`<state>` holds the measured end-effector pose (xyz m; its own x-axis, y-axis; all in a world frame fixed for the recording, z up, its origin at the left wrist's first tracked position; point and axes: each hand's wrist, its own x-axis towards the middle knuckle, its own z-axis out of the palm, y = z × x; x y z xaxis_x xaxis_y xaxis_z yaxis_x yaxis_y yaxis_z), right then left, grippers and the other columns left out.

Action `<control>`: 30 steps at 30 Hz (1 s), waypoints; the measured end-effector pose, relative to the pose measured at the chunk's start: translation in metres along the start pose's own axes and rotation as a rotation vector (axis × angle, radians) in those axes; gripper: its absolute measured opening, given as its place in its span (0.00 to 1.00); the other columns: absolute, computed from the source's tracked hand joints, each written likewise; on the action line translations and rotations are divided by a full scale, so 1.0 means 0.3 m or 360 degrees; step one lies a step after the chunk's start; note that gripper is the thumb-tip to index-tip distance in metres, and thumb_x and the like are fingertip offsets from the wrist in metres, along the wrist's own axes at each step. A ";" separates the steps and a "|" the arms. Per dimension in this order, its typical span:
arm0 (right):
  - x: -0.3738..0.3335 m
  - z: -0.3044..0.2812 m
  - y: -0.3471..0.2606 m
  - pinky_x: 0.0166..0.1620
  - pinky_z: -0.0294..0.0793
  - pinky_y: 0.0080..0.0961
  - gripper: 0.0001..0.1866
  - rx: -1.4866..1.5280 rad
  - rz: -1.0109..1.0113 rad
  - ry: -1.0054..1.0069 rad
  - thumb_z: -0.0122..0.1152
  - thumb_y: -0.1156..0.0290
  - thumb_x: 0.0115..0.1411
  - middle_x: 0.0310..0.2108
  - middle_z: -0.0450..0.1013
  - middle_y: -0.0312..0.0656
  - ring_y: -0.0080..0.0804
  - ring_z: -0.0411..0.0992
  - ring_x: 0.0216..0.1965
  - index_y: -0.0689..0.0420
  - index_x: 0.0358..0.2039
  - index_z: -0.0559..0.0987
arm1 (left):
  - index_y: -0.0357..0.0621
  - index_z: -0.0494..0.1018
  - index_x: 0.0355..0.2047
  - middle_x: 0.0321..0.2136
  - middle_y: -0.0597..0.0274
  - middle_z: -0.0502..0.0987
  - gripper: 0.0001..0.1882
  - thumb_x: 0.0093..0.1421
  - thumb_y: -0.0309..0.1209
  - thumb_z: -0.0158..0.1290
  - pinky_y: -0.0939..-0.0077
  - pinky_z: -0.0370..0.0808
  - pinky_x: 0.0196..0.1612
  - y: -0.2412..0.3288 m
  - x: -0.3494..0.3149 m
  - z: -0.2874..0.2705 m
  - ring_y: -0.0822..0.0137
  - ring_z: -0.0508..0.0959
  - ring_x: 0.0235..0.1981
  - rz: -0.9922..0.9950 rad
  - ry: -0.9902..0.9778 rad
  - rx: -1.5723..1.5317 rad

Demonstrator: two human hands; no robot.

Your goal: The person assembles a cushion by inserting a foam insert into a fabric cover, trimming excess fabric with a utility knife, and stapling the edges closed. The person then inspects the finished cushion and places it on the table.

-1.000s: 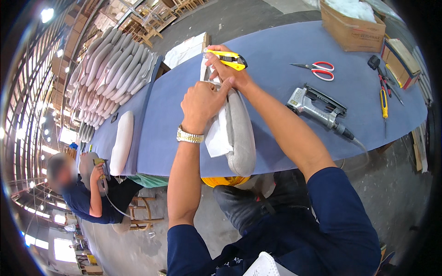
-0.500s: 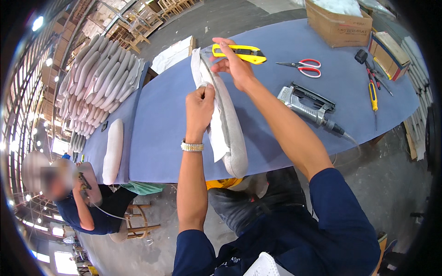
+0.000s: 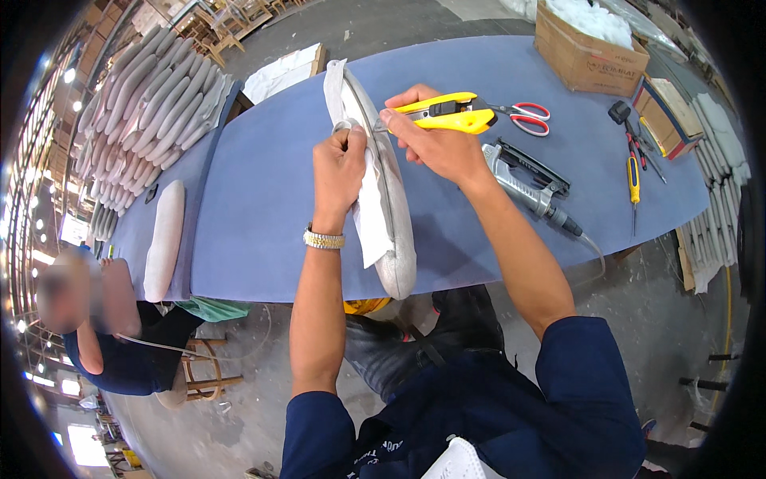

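Observation:
A long, narrow grey upholstered cushion [image 3: 397, 267] stands lengthwise on the blue-covered table, with a dark seam along it. Loose white fabric [image 3: 373, 231] hangs along its left side. My left hand [image 3: 339, 172], a metal-band watch on its wrist, pinches that fabric about midway along the cushion. In my right hand [image 3: 443, 148] is a yellow utility knife [image 3: 455, 120], its front end pointing left at the seam just beside my left fingers. Whether the blade touches the fabric I cannot tell.
Right of the cushion lie red-handled scissors [image 3: 528, 117], a staple gun [image 3: 523, 188] with an air hose and a yellow screwdriver [image 3: 633, 180]. A carton [image 3: 586, 52] stands at the back right. Many cushions [image 3: 148, 104] are piled at left. A co-worker [image 3: 120, 343] sits lower left.
My right hand has brought the knife from the cushion's far end nearer to me, close to my left hand. My left hand keeps its pinch on the fabric. The whole view has shifted slightly.

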<state>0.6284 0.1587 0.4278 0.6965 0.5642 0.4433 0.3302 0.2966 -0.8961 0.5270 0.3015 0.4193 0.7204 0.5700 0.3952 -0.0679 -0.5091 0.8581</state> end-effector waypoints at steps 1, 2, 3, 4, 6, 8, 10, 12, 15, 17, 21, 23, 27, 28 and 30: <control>-0.002 0.004 0.004 0.22 0.71 0.20 0.12 -0.0026 -0.0022 -0.0001 0.66 0.62 0.63 0.23 0.77 0.35 0.19 0.72 0.18 0.57 0.40 0.80 | 0.33 0.66 0.18 0.16 0.71 0.64 0.23 0.70 0.34 0.51 0.72 0.58 0.22 0.009 -0.001 -0.005 0.79 0.60 0.22 0.0000 -0.0006 0.0019; -0.005 0.007 0.007 0.22 0.71 0.20 0.12 -0.0052 -0.0045 -0.0003 0.67 0.62 0.63 0.23 0.77 0.35 0.19 0.72 0.18 0.57 0.39 0.80 | 0.33 0.66 0.18 0.16 0.71 0.64 0.23 0.70 0.34 0.51 0.72 0.58 0.22 0.013 -0.002 -0.008 0.79 0.60 0.21 -0.0001 -0.0012 0.0039; -0.008 0.008 0.006 0.23 0.72 0.21 0.13 -0.0063 -0.0042 -0.0010 0.67 0.61 0.63 0.23 0.78 0.35 0.20 0.74 0.19 0.57 0.39 0.80 | 0.33 0.66 0.18 0.15 0.70 0.64 0.23 0.70 0.34 0.51 0.72 0.58 0.22 0.007 -0.002 -0.009 0.79 0.60 0.21 -0.0002 -0.0009 0.0035; -0.010 0.010 0.003 0.25 0.73 0.21 0.13 -0.0074 -0.0041 -0.0016 0.68 0.61 0.63 0.24 0.78 0.36 0.21 0.75 0.20 0.58 0.38 0.80 | 0.33 0.66 0.18 0.15 0.70 0.64 0.23 0.70 0.34 0.51 0.72 0.58 0.22 0.002 0.002 -0.009 0.79 0.60 0.21 0.0000 -0.0007 0.0031; -0.010 0.015 0.014 0.27 0.74 0.22 0.14 -0.0134 -0.0095 0.0009 0.68 0.60 0.62 0.24 0.79 0.37 0.23 0.76 0.22 0.58 0.37 0.80 | 0.32 0.66 0.18 0.15 0.69 0.64 0.23 0.70 0.34 0.51 0.71 0.59 0.22 -0.001 -0.001 -0.011 0.79 0.60 0.21 0.0000 0.0000 0.0041; -0.002 0.018 0.040 0.30 0.76 0.24 0.15 -0.0238 -0.0209 0.0075 0.69 0.59 0.61 0.25 0.80 0.39 0.25 0.78 0.25 0.58 0.36 0.81 | 0.32 0.66 0.19 0.15 0.69 0.64 0.23 0.70 0.34 0.51 0.71 0.59 0.22 0.010 -0.003 -0.005 0.79 0.60 0.21 0.0001 0.0004 0.0062; -0.001 0.015 0.045 0.33 0.77 0.25 0.15 -0.0324 -0.0294 0.0096 0.69 0.57 0.60 0.26 0.81 0.40 0.28 0.79 0.27 0.57 0.36 0.81 | 0.31 0.67 0.19 0.15 0.67 0.64 0.23 0.69 0.34 0.51 0.70 0.60 0.23 0.011 -0.002 0.001 0.78 0.61 0.21 0.0015 -0.0002 0.0053; -0.007 0.012 0.028 0.34 0.77 0.26 0.16 -0.0432 -0.0352 0.0086 0.69 0.57 0.60 0.27 0.81 0.42 0.30 0.80 0.28 0.57 0.36 0.81 | 0.30 0.68 0.19 0.15 0.66 0.64 0.23 0.69 0.34 0.52 0.70 0.61 0.23 0.007 0.001 0.006 0.78 0.61 0.21 0.0028 0.0002 0.0054; -0.034 0.003 -0.024 0.33 0.77 0.26 0.14 -0.0571 -0.0383 0.0009 0.68 0.59 0.61 0.28 0.81 0.42 0.30 0.80 0.28 0.58 0.38 0.81 | 0.29 0.68 0.20 0.14 0.63 0.64 0.23 0.69 0.34 0.52 0.69 0.62 0.23 -0.012 0.005 0.008 0.77 0.62 0.21 0.0035 0.0018 0.0069; -0.046 -0.010 -0.034 0.32 0.77 0.23 0.11 -0.0596 -0.0385 -0.0053 0.65 0.65 0.64 0.27 0.80 0.40 0.22 0.77 0.26 0.59 0.42 0.81 | 0.28 0.68 0.20 0.14 0.62 0.64 0.23 0.68 0.34 0.52 0.68 0.62 0.23 -0.012 0.009 0.014 0.77 0.62 0.20 0.0030 0.0009 0.0070; -0.057 -0.006 -0.015 0.33 0.77 0.23 0.09 -0.0488 -0.0409 0.0030 0.63 0.69 0.64 0.27 0.80 0.40 0.22 0.78 0.27 0.58 0.42 0.80 | 0.37 0.67 0.17 0.17 0.75 0.65 0.23 0.70 0.35 0.53 0.74 0.56 0.21 -0.023 0.007 0.023 0.82 0.59 0.21 0.0064 0.0015 0.0027; -0.067 0.001 -0.017 0.34 0.77 0.23 0.08 -0.0490 -0.0392 0.0071 0.62 0.71 0.64 0.27 0.81 0.40 0.22 0.78 0.27 0.58 0.42 0.80 | 0.38 0.67 0.17 0.17 0.75 0.65 0.23 0.70 0.35 0.52 0.74 0.56 0.21 -0.025 0.008 0.024 0.82 0.59 0.21 0.0067 0.0018 0.0027; -0.075 0.011 0.005 0.34 0.77 0.24 0.07 -0.0492 -0.0507 0.0106 0.62 0.73 0.63 0.29 0.81 0.41 0.23 0.79 0.28 0.59 0.40 0.79 | 0.36 0.67 0.18 0.17 0.75 0.64 0.23 0.70 0.35 0.53 0.74 0.57 0.22 -0.028 0.006 0.024 0.81 0.59 0.22 0.0070 0.0017 0.0032; -0.081 0.012 0.002 0.34 0.77 0.24 0.06 -0.0499 -0.0488 0.0111 0.62 0.74 0.62 0.29 0.81 0.41 0.23 0.79 0.28 0.59 0.40 0.79 | 0.36 0.67 0.18 0.17 0.75 0.64 0.23 0.70 0.35 0.53 0.74 0.57 0.22 -0.031 0.005 0.029 0.81 0.59 0.22 0.0081 0.0023 0.0029; -0.090 0.019 0.004 0.32 0.76 0.25 0.06 -0.0485 -0.0521 0.0163 0.63 0.74 0.60 0.27 0.80 0.42 0.26 0.79 0.26 0.59 0.38 0.78 | 0.36 0.67 0.18 0.17 0.74 0.64 0.23 0.70 0.35 0.53 0.73 0.57 0.22 -0.031 0.002 0.033 0.81 0.59 0.22 0.0096 0.0039 0.0014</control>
<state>0.6064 0.1482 0.4149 0.5789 0.3949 0.7134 0.7049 0.1975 -0.6813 0.5348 0.3001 0.4084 0.6981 0.5534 0.4543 -0.1050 -0.5485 0.8295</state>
